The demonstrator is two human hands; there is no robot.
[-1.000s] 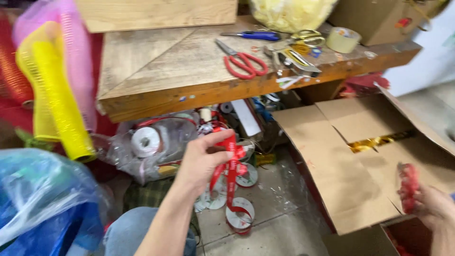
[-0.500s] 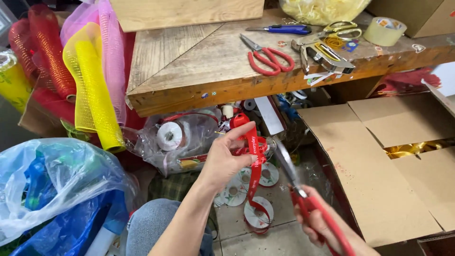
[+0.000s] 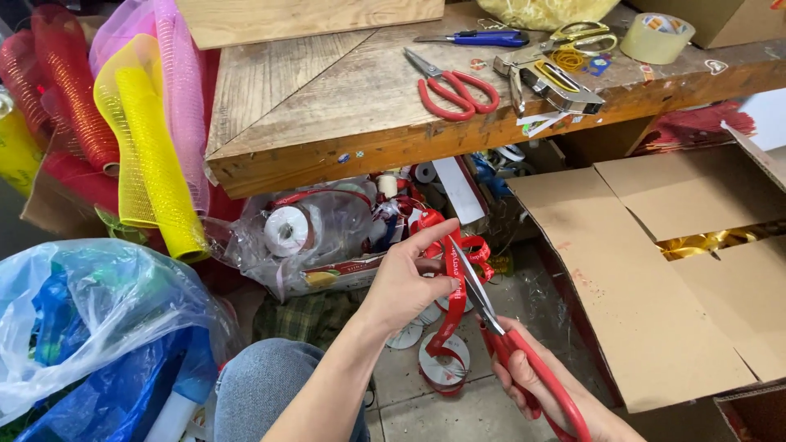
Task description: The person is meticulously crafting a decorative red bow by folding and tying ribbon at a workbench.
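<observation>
Scissors [image 3: 491,319] raised to ribbon [image 3: 454,315] | right hand [image 3: 544,385] | left hand [image 3: 405,282] pinching

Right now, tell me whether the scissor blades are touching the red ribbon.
Touching. The head view shows the scissors in the right hand, blades closing across the red ribbon that the left hand holds.

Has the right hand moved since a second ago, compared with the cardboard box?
Yes. The right hand has left the flaps of the cardboard box and come leftward, bringing red-handled scissors up to the red ribbon held by the left hand.
</observation>
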